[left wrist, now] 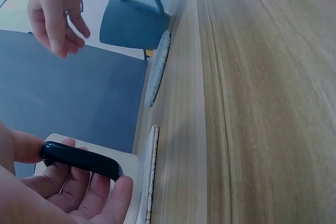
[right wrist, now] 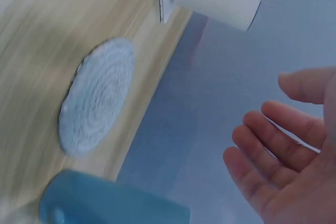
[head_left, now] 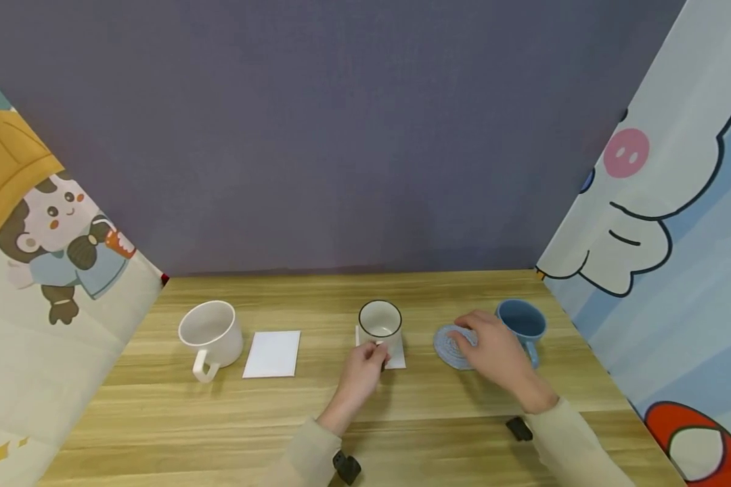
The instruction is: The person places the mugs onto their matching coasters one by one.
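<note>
A white mug [head_left: 380, 319] with a dark rim stands on a white square coaster [head_left: 397, 360] mid-table. My left hand [head_left: 359, 373] grips its black handle [left wrist: 81, 159], thumb on one side and fingers curled on the other. Over a round grey-blue woven coaster [head_left: 447, 348], my right hand [head_left: 501, 355] hovers with relaxed, slightly bent fingers and an empty palm. The right wrist view shows a gap between that hand and the coaster. Just right of the coaster is a blue mug [head_left: 522, 318], partly behind the right hand, its handle towards me.
At the left of the wooden table [head_left: 219, 423] stands a larger white mug [head_left: 213, 338]. A second white square coaster [head_left: 272, 354] lies to its right. A dark grey panel [head_left: 341, 149] rises behind the table, with cartoon-printed cloths on both sides.
</note>
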Tool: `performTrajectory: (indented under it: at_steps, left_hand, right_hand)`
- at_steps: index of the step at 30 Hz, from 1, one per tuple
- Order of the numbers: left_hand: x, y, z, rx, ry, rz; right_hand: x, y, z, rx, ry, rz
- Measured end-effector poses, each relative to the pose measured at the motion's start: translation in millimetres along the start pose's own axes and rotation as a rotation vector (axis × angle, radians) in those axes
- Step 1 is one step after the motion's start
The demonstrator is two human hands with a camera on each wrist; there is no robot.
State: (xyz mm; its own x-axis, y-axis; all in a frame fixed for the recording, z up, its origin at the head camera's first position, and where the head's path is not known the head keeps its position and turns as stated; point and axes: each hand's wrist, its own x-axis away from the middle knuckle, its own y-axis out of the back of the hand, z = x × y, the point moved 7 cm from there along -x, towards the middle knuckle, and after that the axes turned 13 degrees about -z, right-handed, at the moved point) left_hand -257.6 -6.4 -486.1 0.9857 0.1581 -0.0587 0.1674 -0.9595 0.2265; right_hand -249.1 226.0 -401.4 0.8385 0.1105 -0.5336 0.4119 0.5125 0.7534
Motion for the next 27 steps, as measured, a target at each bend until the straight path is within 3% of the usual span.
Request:
performTrajectory:
  at_steps: [11,20,27]
  left_hand:
    - [1.5,2.2,-2.3,-0.024,-0.016,-0.003]
    - [-1.0,2.9,0.5,-0.061,-0.042,0.004]
    - [-1.0,3.9,2.5,-0.068,-0.056,-0.002]
  right_hand:
    - [9.8,38,-25,0.022,0.054,-0.172]
    - [15.0,51,-51,0.034,0.03,-0.172]
    - [25.0,57,-68,0.039,-0.001,-0.22]
